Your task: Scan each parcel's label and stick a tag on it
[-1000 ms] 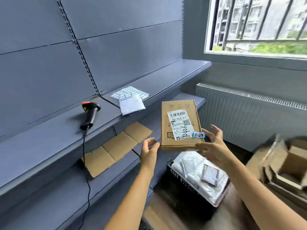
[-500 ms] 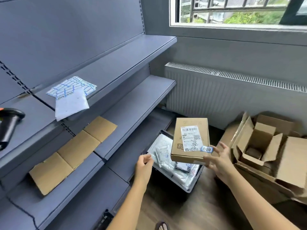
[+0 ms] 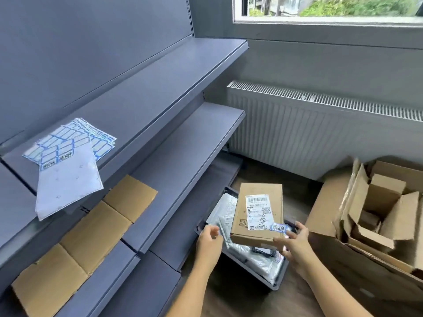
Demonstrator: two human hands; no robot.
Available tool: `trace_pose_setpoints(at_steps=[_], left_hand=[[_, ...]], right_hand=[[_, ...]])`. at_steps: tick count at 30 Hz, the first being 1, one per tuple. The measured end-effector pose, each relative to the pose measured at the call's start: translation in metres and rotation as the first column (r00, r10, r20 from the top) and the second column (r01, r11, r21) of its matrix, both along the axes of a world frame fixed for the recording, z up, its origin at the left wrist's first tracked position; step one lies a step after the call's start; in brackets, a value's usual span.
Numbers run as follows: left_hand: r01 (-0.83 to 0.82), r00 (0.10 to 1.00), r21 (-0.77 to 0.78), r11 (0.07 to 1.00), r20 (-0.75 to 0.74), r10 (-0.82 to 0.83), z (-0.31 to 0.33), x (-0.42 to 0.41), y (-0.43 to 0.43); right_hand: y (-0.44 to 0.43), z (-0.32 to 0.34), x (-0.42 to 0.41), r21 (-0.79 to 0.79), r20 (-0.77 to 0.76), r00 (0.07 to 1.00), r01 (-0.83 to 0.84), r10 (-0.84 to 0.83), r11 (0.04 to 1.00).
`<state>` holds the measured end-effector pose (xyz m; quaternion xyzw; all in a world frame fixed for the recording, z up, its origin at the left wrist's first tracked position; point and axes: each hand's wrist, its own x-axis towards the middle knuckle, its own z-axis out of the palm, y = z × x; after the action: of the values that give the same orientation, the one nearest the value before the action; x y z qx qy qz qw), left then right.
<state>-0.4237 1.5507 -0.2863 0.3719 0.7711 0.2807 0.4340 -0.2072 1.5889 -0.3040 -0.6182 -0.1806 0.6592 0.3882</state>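
- A brown cardboard parcel (image 3: 256, 200) is held level above a grey crate (image 3: 278, 286) on the floor.
- The parcel's near right corner is grasped by the right hand (image 3: 297, 248), with the thumb at the front edge and the fingers along the right side.
- A white label (image 3: 258, 211) is seen on the parcel's top, and a small blue tag (image 3: 278, 227) is stuck at the label's near right corner.
- The left hand (image 3: 209, 241) is held just beside the parcel's near left corner, loosely curled, with nothing in it.
- Plastic bags (image 3: 225, 209) are piled in the crate.
- Sheets of tags (image 3: 68, 143) are laid on the upper shelf (image 3: 160, 88), overhanging its edge.
- Flat cardboard (image 3: 84, 236) is laid on the shelf below.
- Open boxes (image 3: 377, 202) are stacked at the right.
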Motion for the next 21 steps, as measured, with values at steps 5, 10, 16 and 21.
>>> trace_pose_setpoints(at_steps=[5,10,16,21], left_hand=[[-0.02,1.0,-0.018,1.0,-0.009,0.019,-0.042,-0.002,0.025],[-0.071,0.997,-0.034,0.997,-0.022,0.07,-0.111,-0.002,0.039],[-0.131,0.99,-0.046,0.99,-0.059,0.129,-0.21,-0.012,0.051],[-0.16,0.984,-0.053,0.986,-0.089,0.155,-0.27,-0.026,0.05]], right_hand=[[0.029,-0.052,-0.017,-0.08,-0.042,0.999,0.011,-0.015,0.997],[0.057,-0.133,-0.028,-0.083,-0.036,0.999,-0.033,0.031,0.996],[0.084,-0.241,-0.047,-0.067,0.01,0.996,-0.09,0.091,0.994],[0.096,-0.312,-0.067,-0.004,0.048,0.994,-0.096,0.096,0.995]])
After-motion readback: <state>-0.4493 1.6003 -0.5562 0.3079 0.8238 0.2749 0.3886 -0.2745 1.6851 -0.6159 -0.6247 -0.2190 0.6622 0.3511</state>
